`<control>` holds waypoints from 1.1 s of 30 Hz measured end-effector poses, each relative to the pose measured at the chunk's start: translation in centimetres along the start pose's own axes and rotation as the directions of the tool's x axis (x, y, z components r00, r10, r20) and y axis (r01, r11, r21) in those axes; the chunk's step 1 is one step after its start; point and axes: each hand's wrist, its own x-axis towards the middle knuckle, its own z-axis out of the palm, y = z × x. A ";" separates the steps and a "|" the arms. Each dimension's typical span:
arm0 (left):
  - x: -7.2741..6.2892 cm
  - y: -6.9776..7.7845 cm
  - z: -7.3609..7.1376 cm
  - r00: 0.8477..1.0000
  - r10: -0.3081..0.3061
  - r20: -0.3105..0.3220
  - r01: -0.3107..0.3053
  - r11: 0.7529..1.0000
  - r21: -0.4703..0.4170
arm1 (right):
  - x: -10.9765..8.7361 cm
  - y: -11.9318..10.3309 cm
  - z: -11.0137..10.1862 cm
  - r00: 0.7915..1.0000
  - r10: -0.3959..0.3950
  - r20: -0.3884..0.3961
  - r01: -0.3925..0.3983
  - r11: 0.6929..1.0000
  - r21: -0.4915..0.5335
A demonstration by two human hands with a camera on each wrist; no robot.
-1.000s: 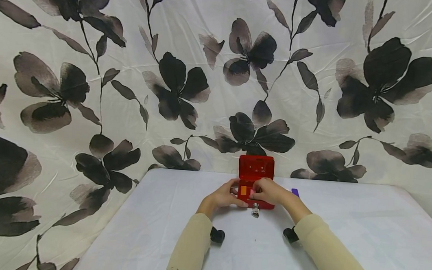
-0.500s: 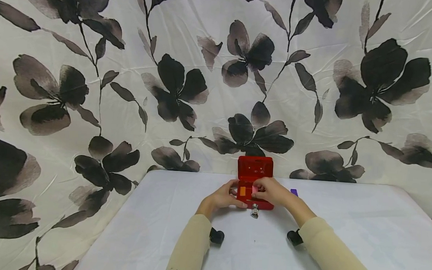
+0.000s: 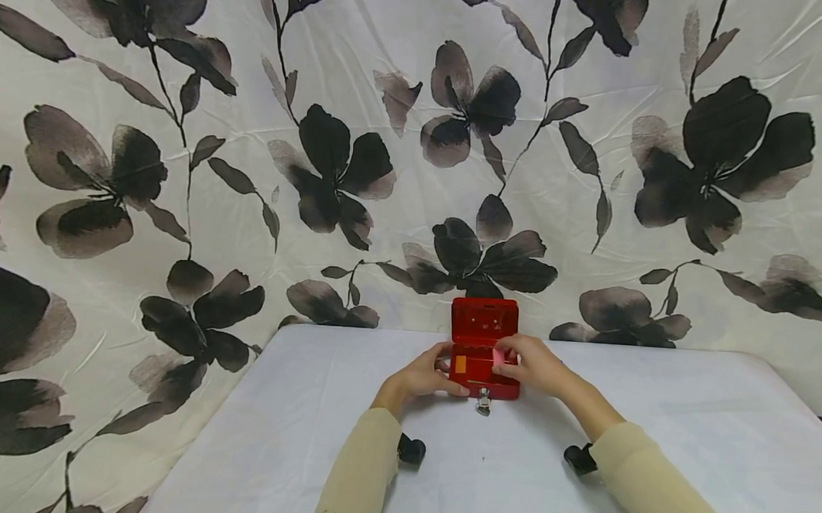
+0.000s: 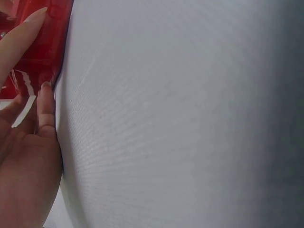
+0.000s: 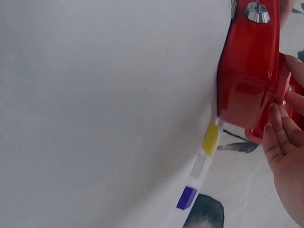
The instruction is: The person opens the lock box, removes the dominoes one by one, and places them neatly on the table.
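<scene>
A small red cash box (image 3: pixel 494 391) stands at the table's far edge with its lid (image 3: pixel 486 315) raised. Keys (image 3: pixel 483 405) hang from the lock on its front. My left hand (image 3: pixel 422 377) grips the box's left front corner; in the left wrist view the thumb lies along the front and the fingers touch the side. Over the box's right half, my right hand (image 3: pixel 538 365) pinches a flat pink block (image 3: pixel 498 357) between thumb and fingers. An orange block (image 3: pixel 461 365) sits in the left part of the box.
Right of the box, the right wrist view shows a yellow block (image 5: pixel 210 139), a whitish block (image 5: pixel 198 165) and a purple block (image 5: pixel 186 197) along the table's far edge. A flower-patterned cloth (image 3: pixel 365 68) hangs behind the white table (image 3: pixel 482 493).
My right hand has moved to the right within the box, taking the pink block along. The purple block has gone out of sight behind that hand in the head view. My left hand stays put.
</scene>
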 end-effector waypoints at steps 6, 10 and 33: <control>0.0 -0.1 0.0 1.000 0.003 -0.005 -0.003 1.000 -0.006 | -0.8 0.5 -0.6 1.000 0.014 -0.026 -0.014 1.000 0.015; 0.0 -0.1 0.0 1.000 0.008 -0.002 -0.008 1.000 -0.023 | -1.3 0.9 -0.9 0.999 0.028 -0.035 -0.027 0.999 0.016; 0.1 -0.3 0.0 1.000 0.002 0.000 -0.002 0.999 -0.048 | -4.3 2.9 -3.1 0.996 0.021 -0.088 -0.021 1.000 0.001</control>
